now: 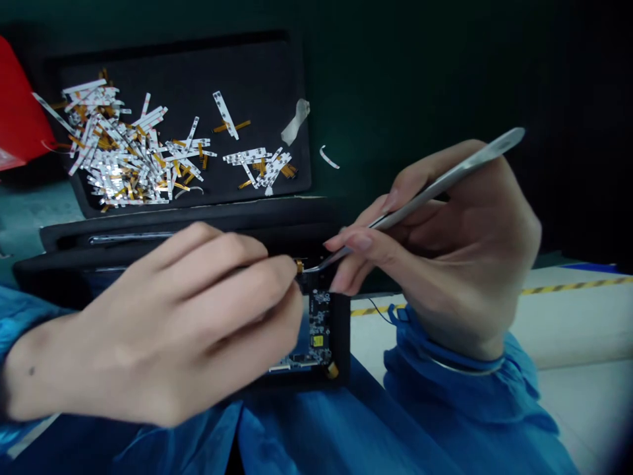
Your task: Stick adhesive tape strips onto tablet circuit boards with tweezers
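Note:
My left hand (168,323) is closed around a black device with an exposed circuit board (320,326), its fingertips pinched near a small orange connector (299,265) at the board's top edge. My right hand (445,251) grips metal tweezers (435,188) whose tips touch that orange connector. Both arms wear blue sleeves. The left hand hides most of the device.
A black tray (277,79) behind the hands holds several white and orange flex strips (123,152). A red object (17,112) sits at far left. More dark trays (222,221) lie in front. A white floor with yellow-black tape (568,287) shows at right.

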`<control>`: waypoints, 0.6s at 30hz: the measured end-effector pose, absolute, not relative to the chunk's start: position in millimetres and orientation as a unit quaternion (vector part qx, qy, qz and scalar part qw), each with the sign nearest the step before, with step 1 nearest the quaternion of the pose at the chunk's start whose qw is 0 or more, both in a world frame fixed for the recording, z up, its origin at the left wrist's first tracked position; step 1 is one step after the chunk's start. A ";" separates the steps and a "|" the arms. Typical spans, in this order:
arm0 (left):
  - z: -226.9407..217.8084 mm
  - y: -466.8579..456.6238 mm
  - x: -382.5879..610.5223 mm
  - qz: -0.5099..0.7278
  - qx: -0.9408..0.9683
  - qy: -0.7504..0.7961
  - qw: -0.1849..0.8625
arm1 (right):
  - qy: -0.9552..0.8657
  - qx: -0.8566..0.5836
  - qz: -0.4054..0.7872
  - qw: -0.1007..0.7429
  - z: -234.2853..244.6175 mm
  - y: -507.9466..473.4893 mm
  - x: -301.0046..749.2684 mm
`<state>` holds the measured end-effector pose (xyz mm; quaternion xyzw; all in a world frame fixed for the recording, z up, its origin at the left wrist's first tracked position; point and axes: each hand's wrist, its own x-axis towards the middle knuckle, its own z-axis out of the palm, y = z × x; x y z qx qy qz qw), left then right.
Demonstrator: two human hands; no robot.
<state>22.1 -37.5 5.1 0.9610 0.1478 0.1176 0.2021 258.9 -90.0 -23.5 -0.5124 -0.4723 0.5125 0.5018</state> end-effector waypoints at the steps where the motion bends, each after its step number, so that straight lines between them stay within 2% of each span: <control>1: 4.8 -39.8 19.2 0.106 0.973 0.120 0.169 | -0.470 -0.513 0.515 0.500 -23.7 -90.1 259.1; 10: -0.2 -57.0 4.0 0.076 0.984 0.111 0.120 | -0.494 -0.547 0.479 0.477 -14.9 -92.5 258.1; 18: -0.7 -55.7 6.5 0.071 0.979 0.129 0.140 | -0.533 -0.519 0.473 0.472 -16.4 -86.5 259.4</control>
